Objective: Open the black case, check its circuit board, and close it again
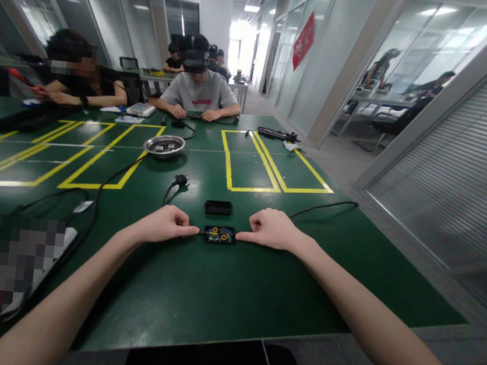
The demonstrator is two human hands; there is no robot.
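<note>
Head view: both forearms reach forward over a green table [223, 285] marked with yellow tape lines [244, 174]. Between the hands lies a small open black box [219, 235], its insides showing copper-coloured coils and green parts. The left hand [167, 223] is curled into a loose fist with the forefinger stretched out, its tip meeting the box's left end. The right hand [271, 228] is curled the same way, forefinger pressed to the box's right end. Neither hand grasps the box; each only touches it with a fingertip, and whether the curled fingers pinch a wire there cannot be told. Just beyond the box sits a flat black lid [218, 207], apart from it. A black cable with a plug [178, 181] lies further back on the left, and another cable [324, 206] trails off to the right. A metal bowl [164, 146] stands near the middle of the table. Across the table two people sit: one in a grey shirt [200, 97], one in black [83, 85].
</note>
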